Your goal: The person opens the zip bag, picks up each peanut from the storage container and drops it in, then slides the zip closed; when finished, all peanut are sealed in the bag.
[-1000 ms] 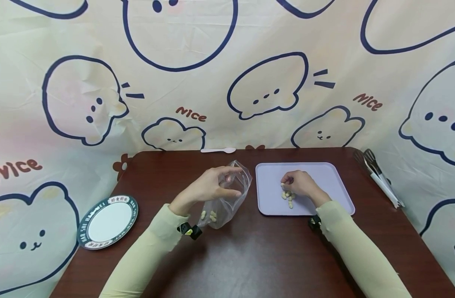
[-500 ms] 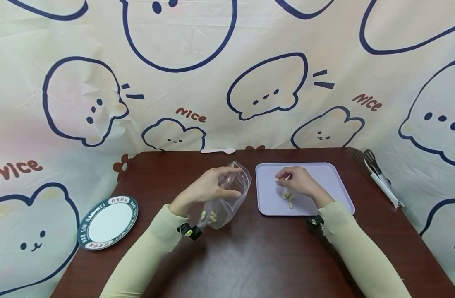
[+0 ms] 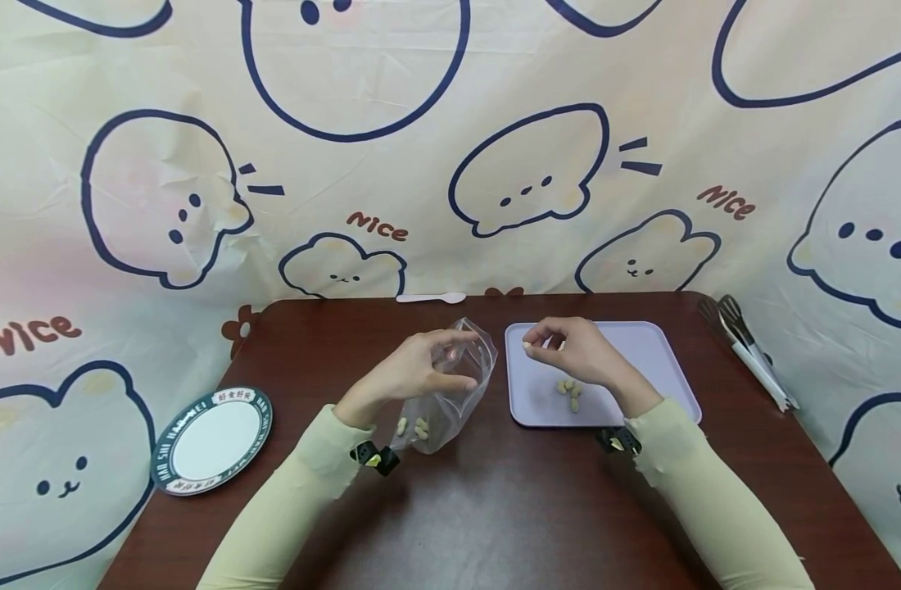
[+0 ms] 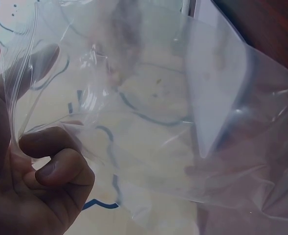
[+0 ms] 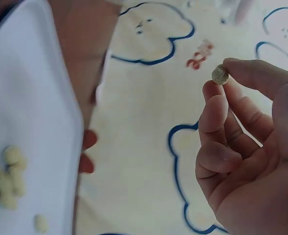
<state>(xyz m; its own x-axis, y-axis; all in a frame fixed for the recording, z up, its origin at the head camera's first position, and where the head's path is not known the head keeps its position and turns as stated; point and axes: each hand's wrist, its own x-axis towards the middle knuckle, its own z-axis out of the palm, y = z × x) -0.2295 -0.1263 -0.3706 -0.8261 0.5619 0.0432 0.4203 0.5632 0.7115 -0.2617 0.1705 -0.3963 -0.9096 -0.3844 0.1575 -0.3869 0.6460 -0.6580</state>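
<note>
My left hand [image 3: 399, 375] holds a clear zip bag [image 3: 450, 414] at its mouth, thumb and fingers spread apart in the opening. Several peanuts [image 3: 422, 428] lie at the bottom of the bag. Curled fingers show at the bag's edge [image 4: 24, 112] in the left wrist view. My right hand [image 3: 590, 356] pinches one unshelled peanut [image 5: 220, 75] between thumb and fingertips, above the left part of a pale lilac tray [image 3: 645, 352]. More peanuts [image 3: 571, 388] are clustered on that tray, below the hand; the right wrist view shows the pile [image 5: 9, 181] too.
A plate with a green lettered rim [image 3: 255, 447] stands at the table's left edge. At the back edge lies a white spoon [image 3: 432, 298]. Whisk-like utensils with white handles [image 3: 763, 377] rest along the right edge. A patterned cloth [image 3: 421, 180] hangs behind the table.
My right hand has lifted a peanut from the pile and moved left and away across the tray, toward the bag. The left hand and bag have stayed in place.
</note>
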